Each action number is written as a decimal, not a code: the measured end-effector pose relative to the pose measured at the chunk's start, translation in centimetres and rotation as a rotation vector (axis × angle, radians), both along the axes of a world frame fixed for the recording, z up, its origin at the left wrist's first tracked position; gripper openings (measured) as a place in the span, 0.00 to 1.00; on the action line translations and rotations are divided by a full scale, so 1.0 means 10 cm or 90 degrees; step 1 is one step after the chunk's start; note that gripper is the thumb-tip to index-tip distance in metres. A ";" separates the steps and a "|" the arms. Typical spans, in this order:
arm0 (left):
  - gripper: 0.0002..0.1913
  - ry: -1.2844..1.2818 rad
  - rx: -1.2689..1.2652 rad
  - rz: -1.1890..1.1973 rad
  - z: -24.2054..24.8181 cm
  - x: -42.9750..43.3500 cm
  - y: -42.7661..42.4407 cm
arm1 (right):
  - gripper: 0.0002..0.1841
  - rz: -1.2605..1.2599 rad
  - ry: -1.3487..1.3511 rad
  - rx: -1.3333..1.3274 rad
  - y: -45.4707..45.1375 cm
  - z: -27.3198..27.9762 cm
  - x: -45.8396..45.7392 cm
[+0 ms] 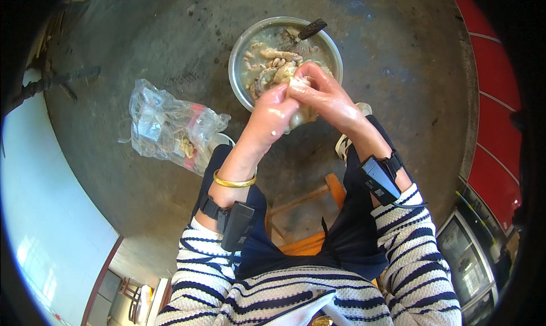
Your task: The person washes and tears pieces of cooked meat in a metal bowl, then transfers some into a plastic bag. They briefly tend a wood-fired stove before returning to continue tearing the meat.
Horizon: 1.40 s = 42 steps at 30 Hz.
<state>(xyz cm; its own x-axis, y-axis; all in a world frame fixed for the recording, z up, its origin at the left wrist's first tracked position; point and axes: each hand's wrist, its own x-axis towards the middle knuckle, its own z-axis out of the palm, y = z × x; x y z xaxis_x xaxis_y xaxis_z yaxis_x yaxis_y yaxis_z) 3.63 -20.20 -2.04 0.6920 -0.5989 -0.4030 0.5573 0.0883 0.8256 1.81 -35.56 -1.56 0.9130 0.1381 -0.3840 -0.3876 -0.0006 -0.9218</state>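
My left hand (273,113) and my right hand (330,98) meet over the near rim of a round metal basin (233,66). Both are wet and pinch a piece of pale, slippery animal offal (300,82) between thumbs and fingers. A whitish part of it seems to hang below my hands, partly hidden by them. Cloudy liquid fills the basin, with several pale and yellowish pieces of offal (279,55) in it. A tool with a dark handle (312,29) leans on the basin's far right rim, its lower end down among the contents.
A clear plastic bag (164,123) with some yellowish scraps lies on the concrete floor (170,40) by my left foot. A wooden stool (305,243) is under me. Red panels (497,125) and a glass-fronted cabinet (463,249) stand at right; a pale blue surface (42,215) is at left.
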 end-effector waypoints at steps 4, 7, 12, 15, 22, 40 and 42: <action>0.14 0.085 -0.040 0.020 -0.01 -0.07 0.01 | 0.09 -0.074 -0.097 -0.116 0.07 -0.01 -0.02; 0.14 0.136 -0.065 -0.003 0.01 -0.08 0.03 | 0.08 -0.169 -0.028 -0.100 0.03 -0.02 -0.04; 0.15 0.175 -0.094 0.069 0.05 -0.11 0.07 | 0.08 -0.346 0.102 0.082 -0.22 -0.09 0.01; 0.17 0.216 -0.126 0.104 0.04 -0.06 0.12 | 0.08 -0.381 0.128 0.189 -0.34 -0.18 0.03; 0.20 0.199 -0.097 0.143 -0.01 -0.08 0.09 | 0.09 -0.199 0.117 -0.044 -0.24 -0.22 -0.02; 0.18 0.218 -0.131 0.140 0.03 -0.06 0.10 | 0.09 -0.074 0.009 0.007 0.14 0.07 -0.09; 0.17 0.220 -0.074 0.094 0.06 -0.08 0.08 | 0.09 -0.119 -0.032 0.003 0.14 0.06 -0.11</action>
<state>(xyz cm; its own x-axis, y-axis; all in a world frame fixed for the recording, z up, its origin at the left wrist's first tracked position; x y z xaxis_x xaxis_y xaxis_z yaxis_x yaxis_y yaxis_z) 2.83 -19.35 -1.45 0.6100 -0.5582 -0.5625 0.7748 0.2711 0.5711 0.74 -34.18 -0.94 0.9406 -0.0346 -0.3377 -0.3347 0.0713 -0.9396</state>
